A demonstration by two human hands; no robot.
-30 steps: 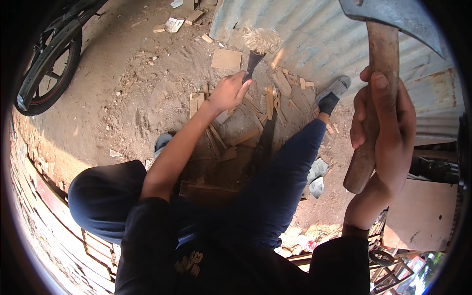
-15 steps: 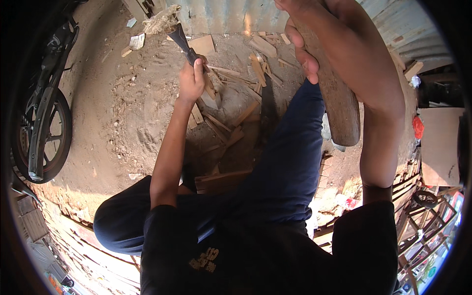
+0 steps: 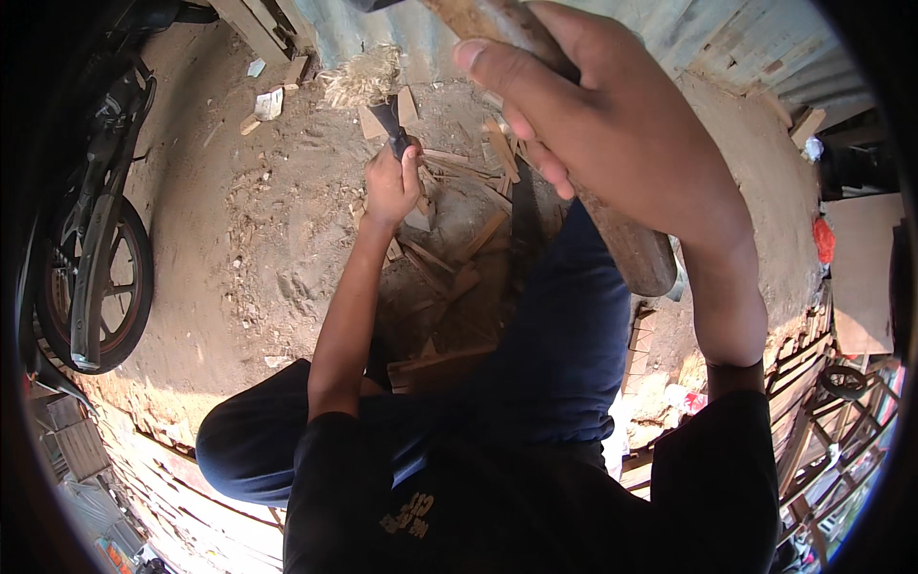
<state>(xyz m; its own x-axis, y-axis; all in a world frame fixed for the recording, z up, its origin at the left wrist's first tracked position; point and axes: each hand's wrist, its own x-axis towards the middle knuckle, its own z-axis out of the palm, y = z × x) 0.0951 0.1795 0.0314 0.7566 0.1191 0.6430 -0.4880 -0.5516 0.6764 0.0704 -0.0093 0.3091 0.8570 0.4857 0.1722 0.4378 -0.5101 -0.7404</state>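
Observation:
My left hand [image 3: 390,187] grips a dark, tapered tool [image 3: 392,124] topped by a ragged pale fibrous tuft [image 3: 359,78], held above dirt strewn with wood offcuts [image 3: 483,232]. My right hand [image 3: 593,134] is closed round the thick wooden handle [image 3: 639,256] of a hatchet-like tool, held high and close to the camera at upper right; its metal head is mostly cut off at the top edge. My dark-trousered legs [image 3: 555,335] are apart below, one bent at the left.
A motorbike [image 3: 105,277] stands along the left. Corrugated metal sheeting [image 3: 765,43] runs across the top. At the right are a board [image 3: 865,258], a red plastic scrap [image 3: 822,239] and a rack with a small wheel [image 3: 843,381]. Scrap slats [image 3: 172,450] lie along the bottom left.
Over the last second my right hand has swung up and leftward with the hatchet, and the view has shifted. Since half a second ago, my left hand appears slightly lower and farther right.

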